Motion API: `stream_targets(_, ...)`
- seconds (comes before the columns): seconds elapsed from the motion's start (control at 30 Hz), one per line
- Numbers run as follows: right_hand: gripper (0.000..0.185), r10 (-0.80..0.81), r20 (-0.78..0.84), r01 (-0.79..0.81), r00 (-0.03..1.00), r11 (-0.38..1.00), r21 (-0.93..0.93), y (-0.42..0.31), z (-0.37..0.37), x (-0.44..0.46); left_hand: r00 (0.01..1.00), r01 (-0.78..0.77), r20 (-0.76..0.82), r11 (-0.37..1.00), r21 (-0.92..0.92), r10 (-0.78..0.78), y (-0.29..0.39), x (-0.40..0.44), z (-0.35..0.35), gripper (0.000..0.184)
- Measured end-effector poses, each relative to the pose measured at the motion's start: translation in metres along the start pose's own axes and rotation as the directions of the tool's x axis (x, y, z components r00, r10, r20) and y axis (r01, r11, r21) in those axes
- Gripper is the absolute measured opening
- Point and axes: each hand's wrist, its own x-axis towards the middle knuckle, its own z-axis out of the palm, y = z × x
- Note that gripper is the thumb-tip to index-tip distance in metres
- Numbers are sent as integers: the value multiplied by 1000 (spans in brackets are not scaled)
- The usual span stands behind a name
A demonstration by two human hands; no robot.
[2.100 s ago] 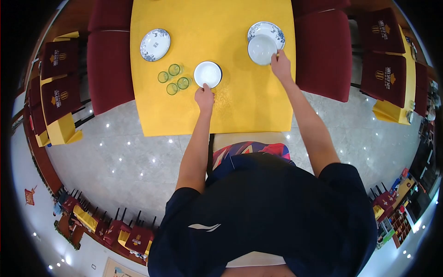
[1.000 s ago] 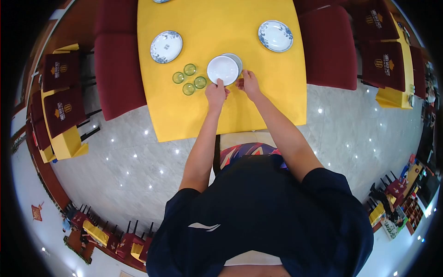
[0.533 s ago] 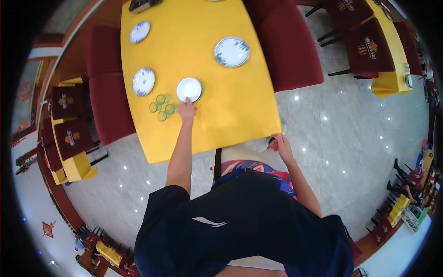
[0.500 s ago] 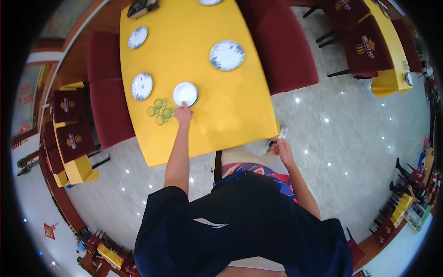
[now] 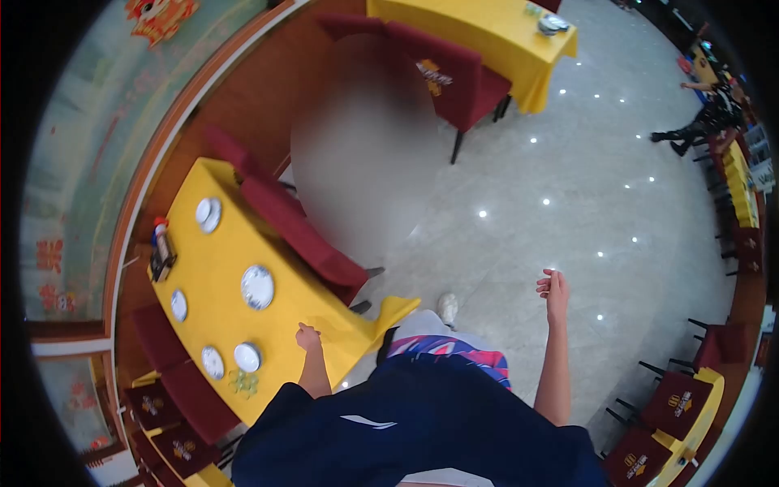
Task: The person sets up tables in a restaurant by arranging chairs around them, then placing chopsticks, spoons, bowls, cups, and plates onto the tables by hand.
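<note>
My left hand (image 5: 307,337) hangs over the near part of the yellow tablecloth (image 5: 300,304), empty, its fingers loosely bent and partly apart. To its left is a small stack of white dishes (image 5: 247,357), apart from the hand, with several green-tinted glasses (image 5: 243,382) beside it. A blue-and-white plate (image 5: 258,286) lies farther up the table, and another plate (image 5: 213,363) is left of the stack. My right hand (image 5: 553,286) is out over the floor at my right side, holding nothing, fingers apart and slightly curled.
Dark red chairs (image 5: 300,231) line the table's far side. A second yellow-covered table (image 5: 479,28) with a red chair (image 5: 454,73) is ahead. Grey tiled floor (image 5: 519,235) extends to the right. A person (image 5: 714,109) is at the far right. One round area ahead is blurred.
My view has swung right, so the table now lies to the left. My left hand has come away from the white dishes. My right hand has moved outward from my body.
</note>
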Motion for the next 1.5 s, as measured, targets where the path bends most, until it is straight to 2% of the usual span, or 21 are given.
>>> stream_targets(0.07, 40, 62, -142, -62, 988, 998, 2, 23, -35, 19, 944, -278, -70, 892, 355, 322, 30, -3, 40, 60)
stream_targets(0.23, 28, 328, -211, -272, 921, 928, 254, 78, -26, 35, 854, -501, -135, 864, 51, 503, 204, -22, 59, 63)
stream_targets(0.37, 30, 450, 82, -457, 889, 882, 116, 70, 55, 58, 945, -323, -57, 897, -302, 321, 289, -6, 72, 78)
stream_targets(0.43, 27, 493, 289, -515, 821, 857, 0, 34, 107, 90, 945, -327, -85, 880, -344, 317, 317, -18, 69, 81)
stream_targets(0.47, 27, 495, 318, -497, 808, 864, -83, 10, 132, 114, 916, -400, -77, 880, -256, 394, 317, -10, 69, 80)
stream_targets(0.53, 27, 493, 377, -455, 784, 870, -191, -23, 195, 167, 896, -441, -108, 888, -126, 430, 321, 3, 72, 81)
stream_targets(0.6, 29, 379, 473, -227, 795, 910, -347, -66, 251, 220, 923, -379, -123, 918, -119, 365, 326, -16, 66, 83)
stream_targets(0.63, 29, 374, 533, -155, 759, 899, -410, -105, 294, 255, 932, -358, -122, 918, -169, 341, 341, -28, 59, 83)
stream_targets(0.7, 30, 512, 630, -53, 584, 799, -600, -161, 375, 275, 958, -246, -164, 969, -41, 236, 346, -35, 53, 86)
stream_targets(0.87, 29, 399, 904, 543, 153, 730, -414, -294, 610, 301, 974, -188, -156, 973, -133, 167, 348, -28, 43, 92)
stream_targets(0.9, 26, 416, 895, 590, 162, 686, -426, -318, 656, 293, 961, -235, -167, 968, -85, 219, 345, -27, 42, 94)
stream_targets(0.97, 22, 310, 951, 609, 25, 750, -260, -347, 752, 282, 964, -215, -174, 973, -79, 199, 351, -26, 41, 101)
stream_targets(1.07, 26, 363, 928, 600, -82, 762, -245, -389, 883, 190, 991, -67, -125, 993, -101, 54, 371, -31, 19, 113)
stream_targets(1.13, 30, 461, 866, 592, -194, 759, -272, -377, 963, 123, 990, 42, -127, 994, -99, -55, 373, -29, 13, 114)
stream_targets(1.17, 35, 510, 823, 580, -249, 759, -295, -364, 1004, 91, 991, -16, -135, 997, -81, 5, 368, -24, 12, 115)
stream_targets(1.23, 41, 453, 870, 640, -194, 731, -238, -315, 1077, 39, 988, -67, -140, 996, -62, 58, 362, -24, 14, 118)
stream_targets(1.3, 50, 339, 930, 725, -142, 675, -135, -238, 1159, 18, 995, 64, -72, 997, -32, -66, 375, -26, 3, 118)
stream_targets(1.37, 49, 390, 914, 842, -112, 525, -121, -187, 1222, 4, 962, 243, -118, 969, -39, -246, 384, -27, 9, 117)
stream_targets(1.4, 45, 525, 844, 806, -114, 545, -230, -174, 1245, -2, 928, 335, -150, 940, -63, -341, 395, -28, 9, 118)
stream_targets(1.43, 41, 559, 826, 822, -75, 504, -267, -161, 1260, -10, 885, 424, -169, 901, -93, -434, 397, -24, 16, 110)
stream_targets(1.5, 36, 534, 834, 841, -139, 509, -186, -139, 1268, -12, 816, 518, -279, 855, -36, -506, 405, -23, 43, 96)
